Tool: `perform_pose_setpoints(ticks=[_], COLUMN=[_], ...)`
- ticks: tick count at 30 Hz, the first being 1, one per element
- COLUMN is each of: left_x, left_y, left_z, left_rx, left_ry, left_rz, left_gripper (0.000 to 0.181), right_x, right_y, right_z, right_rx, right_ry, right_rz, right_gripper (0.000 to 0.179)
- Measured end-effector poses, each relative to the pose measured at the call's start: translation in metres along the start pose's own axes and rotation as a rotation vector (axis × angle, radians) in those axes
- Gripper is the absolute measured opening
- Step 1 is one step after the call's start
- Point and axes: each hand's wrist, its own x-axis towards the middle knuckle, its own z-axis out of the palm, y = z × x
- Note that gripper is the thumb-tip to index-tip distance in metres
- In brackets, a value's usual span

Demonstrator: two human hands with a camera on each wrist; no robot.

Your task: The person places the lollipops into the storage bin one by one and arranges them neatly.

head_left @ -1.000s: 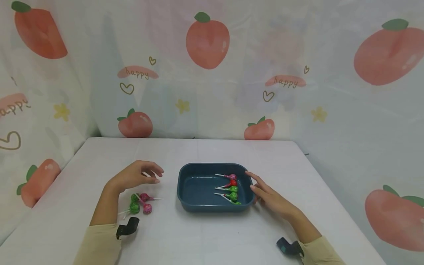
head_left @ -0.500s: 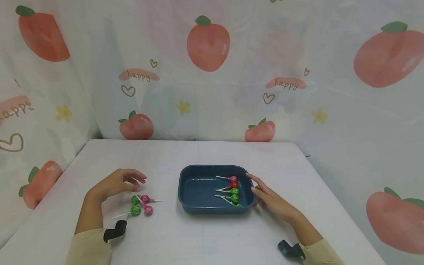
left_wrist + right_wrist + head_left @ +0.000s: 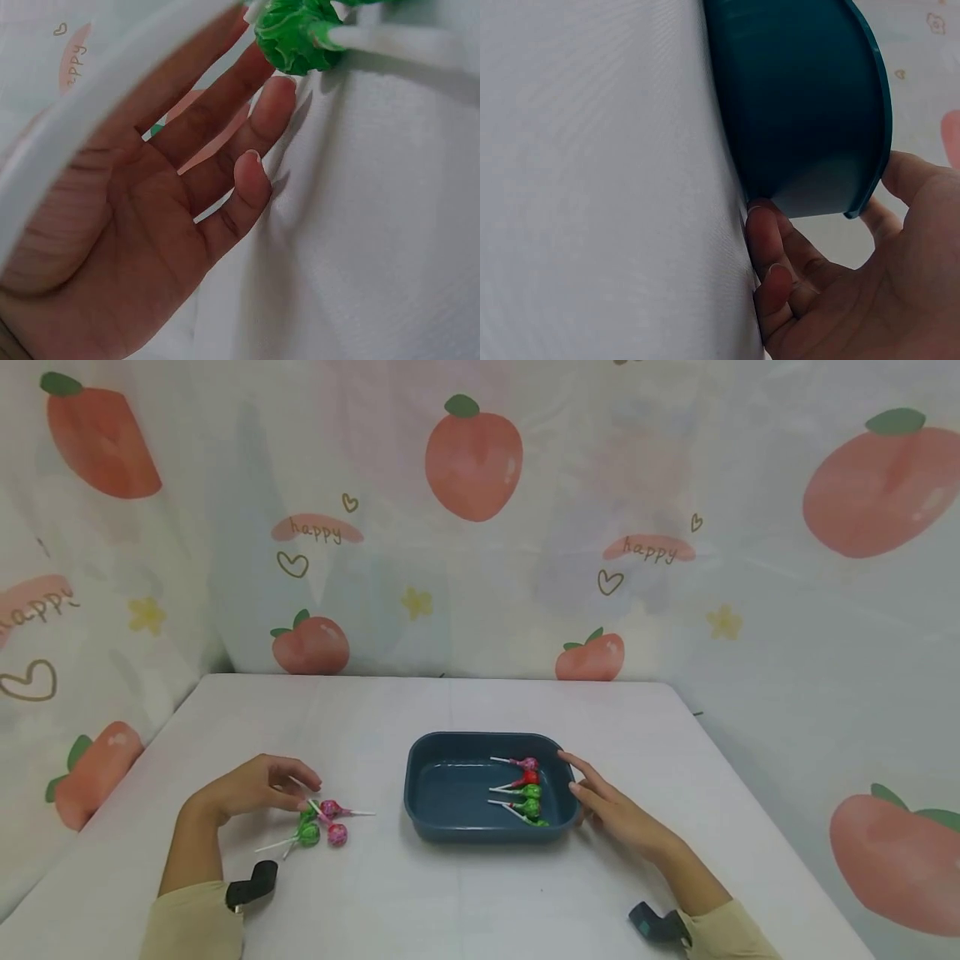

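Note:
My left hand (image 3: 251,789) is over a small heap of lollipops on the left, its fingers loosely bent and its fingertips right at their sticks. In the heap lie green lollipops (image 3: 308,835) and pink ones (image 3: 337,835); one pink one's stick leans up toward my thumb. The left wrist view has a green lollipop (image 3: 296,34) just beyond the fingers, with the thumb tip hidden. My right hand (image 3: 626,814) rests against the right end of a dark blue tray (image 3: 487,833), thumb at its rim and other fingers low by its wall (image 3: 802,112).
Inside the tray, several lollipops lie in a column along the right side, green (image 3: 531,808), red (image 3: 529,777) and pink (image 3: 529,763), sticks pointing left. A white cloth (image 3: 465,902) covers the table. Behind it hangs a peach-printed curtain (image 3: 487,577).
My left hand has moved left and down from beside the tray to the lollipop heap. The right hand stays at the tray's end. The head view has shifted slightly.

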Motion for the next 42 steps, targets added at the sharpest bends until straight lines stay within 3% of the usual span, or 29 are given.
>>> perform_pose_setpoints(ticks=[14, 24, 42], left_x=[0.003, 0.0083, 0.0049], left_y=[-0.0055, -0.0041, -0.0079], left_z=[0.005, 0.0058, 0.0013], left_rx=[0.034, 0.041, 0.006], left_ry=[-0.05, -0.045, 0.096], left_rz=[0.012, -0.034, -0.034], left_gripper=[0.033, 0.033, 0.038], right_x=[0.0007, -0.0008, -0.0002], right_y=[-0.0007, -0.0005, -0.0008], right_z=[0.0003, -0.0003, 0.0004], right_rx=[-0.002, -0.015, -0.028], right_ry=[0.002, 0.021, 0.017], right_rz=[0.008, 0.018, 0.02], right_gripper=[0.055, 0.055, 0.055])
